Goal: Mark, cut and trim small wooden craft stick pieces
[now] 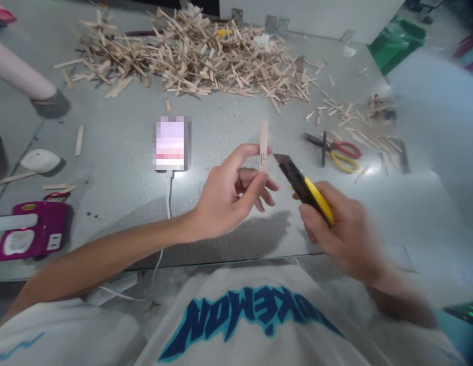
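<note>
Between the thumb and fingers of my left hand (236, 190) a flat wooden stick (263, 140) is held upright over the table. Dark pen lines mark its lower part. My right hand (335, 223) is wrapped round a utility knife (307, 190) with a black body and a yellow ribbed grip. The knife's blade points up and left, close to the stick's right side but apart from it. Right of the knife lie pliers or snips (333, 150) with one red and one yellow handle.
A big heap of wooden pieces (206, 56) covers the table's back, with more scattered at the right (351, 114). A phone (170, 143) on a white cable lies left of my hands. A purple device (41, 229) and white mouse (40, 160) are far left. A green bin (398, 46) stands beyond.
</note>
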Motion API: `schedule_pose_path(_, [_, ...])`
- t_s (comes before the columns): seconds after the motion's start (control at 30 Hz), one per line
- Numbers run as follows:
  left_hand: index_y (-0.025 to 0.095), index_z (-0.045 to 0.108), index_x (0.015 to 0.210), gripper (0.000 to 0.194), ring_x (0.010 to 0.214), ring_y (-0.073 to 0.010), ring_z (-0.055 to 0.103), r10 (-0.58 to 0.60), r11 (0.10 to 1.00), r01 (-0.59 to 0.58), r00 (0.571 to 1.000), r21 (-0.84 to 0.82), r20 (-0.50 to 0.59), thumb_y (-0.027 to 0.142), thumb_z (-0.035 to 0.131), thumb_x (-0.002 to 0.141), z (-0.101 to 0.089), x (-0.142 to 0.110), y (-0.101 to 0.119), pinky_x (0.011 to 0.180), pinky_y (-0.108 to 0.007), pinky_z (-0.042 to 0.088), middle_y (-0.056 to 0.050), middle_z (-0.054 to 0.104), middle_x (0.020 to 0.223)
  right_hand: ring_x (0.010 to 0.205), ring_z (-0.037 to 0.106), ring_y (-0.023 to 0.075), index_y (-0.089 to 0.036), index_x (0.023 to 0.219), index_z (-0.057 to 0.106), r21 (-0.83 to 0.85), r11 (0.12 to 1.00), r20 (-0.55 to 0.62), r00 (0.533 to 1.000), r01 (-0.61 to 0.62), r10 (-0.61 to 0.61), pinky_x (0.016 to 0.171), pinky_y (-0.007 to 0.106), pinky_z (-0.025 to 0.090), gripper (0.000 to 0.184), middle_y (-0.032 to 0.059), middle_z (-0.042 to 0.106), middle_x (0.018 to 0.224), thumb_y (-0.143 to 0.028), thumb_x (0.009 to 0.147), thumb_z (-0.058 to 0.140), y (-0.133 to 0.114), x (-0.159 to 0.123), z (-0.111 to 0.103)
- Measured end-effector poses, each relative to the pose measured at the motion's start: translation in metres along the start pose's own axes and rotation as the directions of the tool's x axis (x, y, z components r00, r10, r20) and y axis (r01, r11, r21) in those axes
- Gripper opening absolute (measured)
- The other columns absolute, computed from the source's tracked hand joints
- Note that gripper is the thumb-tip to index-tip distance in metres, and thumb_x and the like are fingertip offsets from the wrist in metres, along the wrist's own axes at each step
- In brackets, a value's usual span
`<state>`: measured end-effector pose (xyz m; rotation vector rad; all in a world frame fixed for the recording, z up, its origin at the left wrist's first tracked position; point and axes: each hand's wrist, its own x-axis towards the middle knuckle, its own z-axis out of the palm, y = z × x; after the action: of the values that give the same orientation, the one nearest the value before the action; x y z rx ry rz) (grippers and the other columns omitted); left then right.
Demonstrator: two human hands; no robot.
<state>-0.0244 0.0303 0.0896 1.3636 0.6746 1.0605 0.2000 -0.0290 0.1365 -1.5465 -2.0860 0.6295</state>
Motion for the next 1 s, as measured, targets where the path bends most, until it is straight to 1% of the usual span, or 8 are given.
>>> schedule_pose_path(0.1, [0.018, 0.049, 0.14, 0.038, 0.071, -0.0167, 0.081, 0.035, 0.999, -0.035, 0.999, 0.028, 0.009, 0.039, 0.064, 0.112, 0.0, -0.002, 0.0, 0.059, -0.023, 0.066, -0.004, 0.082, 0.093, 0.05, 0.055, 0.0118, -0.023, 0.105, 0.06, 0.067, 0.998, 0.028, 0.999, -0.017, 0.015, 0.058, 0.026, 0.042, 0.01, -0.0079, 0.057, 0.063, -0.032, 0.11, 0.056, -0.001, -0.002, 0.006])
schedule_pose_path(0.3, [0.02, 0.048, 0.142, 0.035, 0.073, -0.0158, 0.081, 0.117, 0.99, -0.118, 0.993, 0.074, 0.021, 0.032, 0.064, 0.113, -0.002, -0.002, -0.004, 0.059, -0.022, 0.067, -0.002, 0.081, 0.094, 0.048, 0.054, 0.0105, -0.024, 0.098, 0.056, 0.095, 0.995, 0.041, 0.999, -0.005, 0.001, 0.055, 0.025, 0.04, 0.013, -0.0085, 0.057, 0.062, -0.028, 0.11, 0.054, -0.003, -0.002, 0.011])
schedule_pose_path(0.43, [0.019, 0.049, 0.143, 0.035, 0.072, -0.0154, 0.081, 0.147, 0.974, -0.148, 0.989, 0.174, 0.021, 0.033, 0.062, 0.114, -0.002, -0.004, -0.004, 0.059, -0.021, 0.066, -0.002, 0.082, 0.092, 0.048, 0.054, 0.0104, -0.024, 0.097, 0.054, 0.097, 0.995, 0.064, 0.998, 0.011, -0.017, 0.055, 0.025, 0.04, 0.015, -0.0092, 0.057, 0.06, -0.028, 0.111, 0.053, -0.005, -0.001, 0.011])
schedule_pose_path(0.53, [0.018, 0.049, 0.143, 0.034, 0.068, -0.014, 0.079, 0.183, 0.95, -0.186, 0.982, 0.251, 0.037, 0.034, 0.06, 0.114, -0.003, -0.005, -0.006, 0.057, -0.019, 0.064, -0.001, 0.081, 0.085, 0.048, 0.054, 0.0104, -0.024, 0.097, 0.055, 0.1, 0.995, 0.059, 0.998, 0.015, -0.021, 0.055, 0.025, 0.04, 0.016, -0.0093, 0.057, 0.06, -0.029, 0.112, 0.052, -0.005, -0.002, 0.013])
schedule_pose_path(0.6, [0.019, 0.049, 0.143, 0.033, 0.066, -0.0125, 0.078, 0.205, 0.939, -0.205, 0.978, 0.275, 0.031, 0.032, 0.06, 0.115, -0.003, -0.005, -0.007, 0.057, -0.017, 0.063, -0.001, 0.081, 0.085, 0.048, 0.055, 0.0105, -0.024, 0.097, 0.055, 0.105, 0.994, 0.047, 0.999, 0.014, -0.019, 0.055, 0.025, 0.041, 0.016, -0.0092, 0.057, 0.06, -0.03, 0.112, 0.052, -0.004, -0.003, 0.015])
schedule_pose_path(0.73, [0.019, 0.048, 0.141, 0.032, 0.071, -0.0126, 0.08, 0.229, 0.938, -0.224, 0.973, 0.264, 0.013, 0.03, 0.06, 0.114, -0.003, -0.005, -0.011, 0.058, -0.016, 0.063, -0.003, 0.082, 0.093, 0.047, 0.056, 0.0113, -0.025, 0.095, 0.054, 0.116, 0.993, 0.04, 0.999, -0.003, -0.002, 0.055, 0.026, 0.04, 0.018, -0.0089, 0.057, 0.059, -0.031, 0.112, 0.052, -0.004, -0.005, 0.015])
schedule_pose_path(0.87, [0.02, 0.048, 0.142, 0.032, 0.072, -0.0124, 0.08, 0.246, 0.937, -0.24, 0.969, 0.254, 0.008, 0.029, 0.061, 0.114, -0.003, -0.005, -0.014, 0.057, -0.015, 0.063, -0.002, 0.081, 0.094, 0.046, 0.055, 0.0121, -0.025, 0.096, 0.055, 0.126, 0.991, 0.061, 0.998, -0.036, 0.029, 0.054, 0.027, 0.039, 0.018, -0.0089, 0.056, 0.057, -0.032, 0.112, 0.051, -0.006, -0.005, 0.015])
schedule_pose_path(1.0, [0.019, 0.047, 0.149, 0.039, 0.071, -0.0118, 0.079, 0.264, 0.923, -0.256, 0.964, 0.287, 0.012, 0.029, 0.061, 0.114, -0.004, -0.005, -0.016, 0.057, -0.015, 0.062, -0.003, 0.081, 0.094, 0.048, 0.056, 0.0124, -0.025, 0.097, 0.055, 0.136, 0.989, 0.073, 0.997, -0.048, 0.039, 0.054, 0.028, 0.039, 0.019, -0.0084, 0.057, 0.059, -0.033, 0.112, 0.051, -0.006, -0.004, 0.015])
